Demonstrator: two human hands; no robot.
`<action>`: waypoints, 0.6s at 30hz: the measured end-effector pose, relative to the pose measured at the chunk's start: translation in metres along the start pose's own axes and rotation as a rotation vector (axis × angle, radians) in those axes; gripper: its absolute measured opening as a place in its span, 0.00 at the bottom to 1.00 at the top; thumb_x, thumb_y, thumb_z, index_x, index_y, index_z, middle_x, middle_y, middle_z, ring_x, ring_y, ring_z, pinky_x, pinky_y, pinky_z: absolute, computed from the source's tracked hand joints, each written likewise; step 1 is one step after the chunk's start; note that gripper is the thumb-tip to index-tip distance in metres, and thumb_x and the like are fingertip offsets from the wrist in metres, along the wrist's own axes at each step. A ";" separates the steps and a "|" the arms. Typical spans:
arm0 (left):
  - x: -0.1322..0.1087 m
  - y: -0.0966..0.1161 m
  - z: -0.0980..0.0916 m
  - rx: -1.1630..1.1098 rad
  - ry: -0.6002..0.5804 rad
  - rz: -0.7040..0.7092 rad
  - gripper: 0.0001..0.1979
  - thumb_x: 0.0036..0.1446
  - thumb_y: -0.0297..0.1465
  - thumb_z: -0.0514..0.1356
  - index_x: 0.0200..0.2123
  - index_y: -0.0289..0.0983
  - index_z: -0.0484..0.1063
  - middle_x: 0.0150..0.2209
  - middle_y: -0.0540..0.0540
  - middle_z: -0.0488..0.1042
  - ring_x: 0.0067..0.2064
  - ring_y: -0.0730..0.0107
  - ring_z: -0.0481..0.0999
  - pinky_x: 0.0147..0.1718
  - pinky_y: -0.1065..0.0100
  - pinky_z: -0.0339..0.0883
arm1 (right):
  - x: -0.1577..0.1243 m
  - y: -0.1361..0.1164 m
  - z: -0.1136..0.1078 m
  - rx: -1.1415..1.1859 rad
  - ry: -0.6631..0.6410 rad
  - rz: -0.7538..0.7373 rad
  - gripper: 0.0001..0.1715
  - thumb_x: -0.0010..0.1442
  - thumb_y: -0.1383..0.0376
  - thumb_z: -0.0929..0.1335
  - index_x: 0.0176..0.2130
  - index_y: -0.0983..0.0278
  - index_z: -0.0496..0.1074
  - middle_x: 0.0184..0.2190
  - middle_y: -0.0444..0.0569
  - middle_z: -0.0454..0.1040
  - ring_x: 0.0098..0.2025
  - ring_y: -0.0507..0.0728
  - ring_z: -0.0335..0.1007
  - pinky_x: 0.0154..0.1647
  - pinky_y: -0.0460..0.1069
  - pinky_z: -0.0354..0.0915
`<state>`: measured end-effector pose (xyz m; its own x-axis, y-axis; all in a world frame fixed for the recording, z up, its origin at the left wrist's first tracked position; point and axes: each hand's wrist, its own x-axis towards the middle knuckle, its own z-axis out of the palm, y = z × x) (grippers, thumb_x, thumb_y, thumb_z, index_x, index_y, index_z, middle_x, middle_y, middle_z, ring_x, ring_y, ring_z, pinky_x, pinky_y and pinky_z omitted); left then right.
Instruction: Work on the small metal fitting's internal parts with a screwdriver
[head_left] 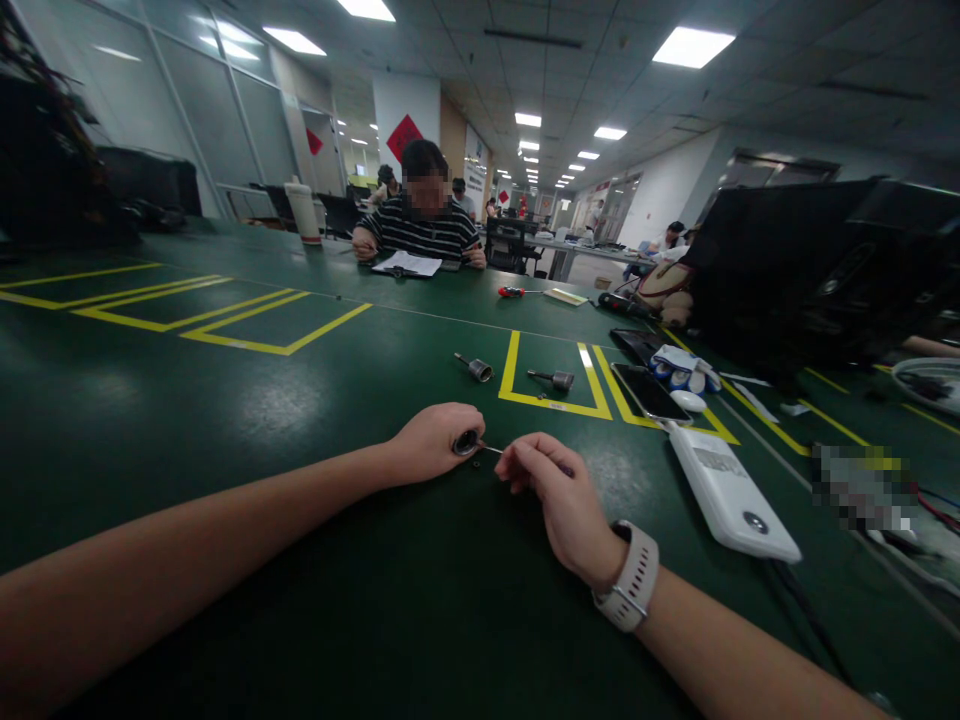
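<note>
My left hand (431, 443) is closed around a metal hole saw (466, 442), its round open mouth turned toward me. Pinched in my right hand (551, 490) is a slim tool with a thin metal shaft (491, 450); a dark end shows behind the fingers. The shaft points left and reaches the side of the hole saw; whether it sits in a hole there I cannot tell. A tiny ring-like piece (476, 464) lies on the table just below. Beyond my hands lie a second hole saw (474, 368) and a third one (553, 380) inside a yellow-taped box.
A white power bank-like device (731, 495), a phone (651, 392) and blue-white gloves (682, 370) lie on the right. Farther off are a red screwdriver (511, 292), a cup (303, 212) and a clipboard (407, 264) before a seated person (420, 225). Yellow tape marks the green table (337, 620).
</note>
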<state>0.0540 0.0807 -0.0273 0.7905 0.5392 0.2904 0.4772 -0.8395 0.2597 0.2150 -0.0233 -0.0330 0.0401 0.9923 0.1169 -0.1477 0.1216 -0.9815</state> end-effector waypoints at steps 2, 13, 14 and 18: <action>0.000 0.001 0.000 0.004 0.009 -0.016 0.06 0.54 0.29 0.55 0.26 0.36 0.65 0.25 0.50 0.67 0.28 0.72 0.67 0.28 0.71 0.58 | -0.001 -0.002 0.001 -0.042 -0.067 0.011 0.10 0.57 0.60 0.65 0.30 0.63 0.73 0.30 0.47 0.74 0.35 0.54 0.68 0.34 0.49 0.61; 0.001 0.001 -0.001 0.012 0.009 -0.036 0.03 0.53 0.26 0.55 0.28 0.36 0.65 0.28 0.49 0.69 0.31 0.71 0.67 0.30 0.70 0.58 | -0.003 -0.002 -0.001 -0.175 -0.022 -0.065 0.12 0.59 0.59 0.64 0.33 0.62 0.74 0.32 0.47 0.73 0.36 0.55 0.68 0.37 0.51 0.62; 0.000 0.001 -0.001 0.016 0.005 -0.018 0.03 0.53 0.25 0.54 0.28 0.36 0.65 0.29 0.49 0.69 0.31 0.70 0.67 0.30 0.70 0.59 | -0.002 -0.002 -0.001 -0.204 -0.020 -0.062 0.12 0.59 0.59 0.64 0.33 0.62 0.74 0.32 0.47 0.73 0.36 0.55 0.68 0.37 0.51 0.62; -0.003 -0.001 -0.001 0.019 0.006 0.071 0.05 0.52 0.21 0.53 0.28 0.35 0.65 0.28 0.49 0.67 0.31 0.71 0.67 0.30 0.70 0.58 | 0.000 -0.005 -0.001 -0.102 -0.046 -0.013 0.11 0.58 0.60 0.65 0.31 0.63 0.74 0.32 0.47 0.74 0.35 0.55 0.68 0.37 0.51 0.61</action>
<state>0.0515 0.0799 -0.0276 0.8203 0.4787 0.3129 0.4276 -0.8767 0.2204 0.2168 -0.0242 -0.0287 -0.0049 0.9909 0.1348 -0.0457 0.1344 -0.9899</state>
